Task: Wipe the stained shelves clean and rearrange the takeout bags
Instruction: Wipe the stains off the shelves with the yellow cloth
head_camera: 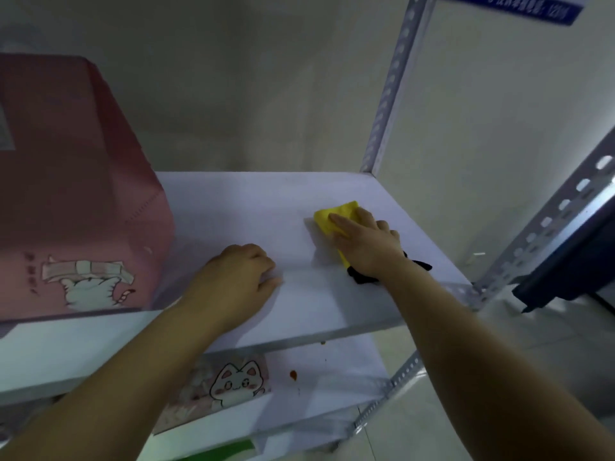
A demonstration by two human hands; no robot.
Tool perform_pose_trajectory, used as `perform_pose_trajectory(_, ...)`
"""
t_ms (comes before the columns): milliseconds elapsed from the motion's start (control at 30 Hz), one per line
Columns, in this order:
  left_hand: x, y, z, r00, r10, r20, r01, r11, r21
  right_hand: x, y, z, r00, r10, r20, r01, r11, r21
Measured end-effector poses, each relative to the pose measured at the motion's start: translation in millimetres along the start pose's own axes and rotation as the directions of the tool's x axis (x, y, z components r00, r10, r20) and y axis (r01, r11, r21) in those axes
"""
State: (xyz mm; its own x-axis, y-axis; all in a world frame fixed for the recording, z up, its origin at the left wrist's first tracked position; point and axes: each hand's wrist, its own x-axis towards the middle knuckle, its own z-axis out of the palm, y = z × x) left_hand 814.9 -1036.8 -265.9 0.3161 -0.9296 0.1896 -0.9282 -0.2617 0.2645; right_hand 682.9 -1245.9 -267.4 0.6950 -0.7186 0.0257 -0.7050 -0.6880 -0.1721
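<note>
My right hand (366, 242) presses flat on a yellow cloth (336, 216) at the right side of the white upper shelf (239, 207); a black piece (361, 276) shows under my wrist. My left hand (239, 277) rests on the shelf's middle, fingers curled, holding nothing. A pink takeout bag (73, 194) with a cat drawing stands at the shelf's left. On the lower shelf (339, 367) lies a brown stain (293, 374) beside another pink cat-printed bag (229, 384).
Perforated metal uprights (389, 94) frame the rack at the right; a slanted metal post (545, 227) and a dark object (572, 274) stand further right. A wall is behind the shelf. A green item (226, 450) shows at the bottom edge.
</note>
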Motion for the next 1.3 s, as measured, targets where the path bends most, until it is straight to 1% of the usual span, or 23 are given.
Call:
perform_pose_trajectory(67,-12,-1,-2,0.999,0.035,-0.017,-0.035,0.999,-0.027,-26,-2,-1,0.995,-0.091,0.027,0.09,0.996,0.024)
perform_pose_trajectory(100,-17,-1,-3,0.999,0.05,-0.021,-0.051,0.998,-0.039,-37,-1,-2,0.993,-0.111,0.046,0.11,0.993,0.037)
perform_pose_trajectory(167,-27,-1,-4,0.996,0.081,-0.029,-0.083,0.995,-0.05,-57,2,-6,0.994,-0.091,0.053,0.088,0.995,0.048)
perform_pose_trajectory(267,-40,-2,-4,0.992,0.111,-0.053,-0.114,0.991,-0.066,-78,4,-4,0.997,0.073,-0.037,-0.074,0.997,-0.026)
perform_pose_trajectory(367,-53,-2,-5,0.988,0.123,-0.091,-0.131,0.988,-0.086,-95,-7,2,0.958,0.241,-0.154,-0.248,0.968,-0.029)
perform_pose_trajectory(400,-57,-2,-5,0.986,0.129,-0.106,-0.139,0.986,-0.092,-100,-12,4,0.946,0.271,-0.176,-0.281,0.959,-0.034)
perform_pose_trajectory(467,-65,-1,-5,0.982,0.137,-0.131,-0.151,0.983,-0.102,-111,-20,6,0.93,0.28,-0.238,-0.301,0.952,-0.052)
perform_pose_trajectory(600,-81,2,-6,0.975,0.123,-0.185,-0.145,0.984,-0.108,-136,-31,11,0.903,0.204,-0.379,-0.221,0.975,-0.003)
perform_pose_trajectory(700,-93,7,-5,0.975,0.119,-0.187,-0.134,0.988,-0.071,-156,-36,15,0.881,0.107,-0.46,-0.102,0.994,0.036)
perform_pose_trajectory(767,-100,10,-4,0.975,0.12,-0.185,-0.127,0.991,-0.029,-169,-38,18,0.876,0.041,-0.481,-0.009,0.998,0.07)
perform_pose_trajectory(933,-121,23,1,0.969,0.089,-0.23,-0.086,0.996,0.024,-201,-32,32,0.878,-0.04,-0.476,0.16,0.964,0.213)
perform_pose_trajectory(1067,-141,39,18,0.948,0.106,-0.302,-0.087,0.993,0.075,-222,-14,45,0.875,-0.108,-0.471,0.252,0.934,0.254)
perform_pose_trajectory(1100,-147,44,25,0.945,0.102,-0.312,-0.08,0.993,0.084,-227,-7,50,0.888,-0.116,-0.445,0.254,0.93,0.265)
perform_pose_trajectory(1167,-161,55,44,0.957,0.069,-0.281,-0.049,0.996,0.075,-237,10,64,0.927,-0.129,-0.351,0.241,0.925,0.294)
perform_pose_trajectory(1233,-174,64,70,0.976,0.014,-0.216,-0.004,0.999,0.044,-246,29,81,0.953,-0.156,-0.259,0.23,0.93,0.286)
perform_pose_trajectory(1300,-187,70,98,0.991,-0.062,-0.119,0.065,0.998,0.024,-253,47,101,0.978,-0.138,-0.158,0.181,0.937,0.298)
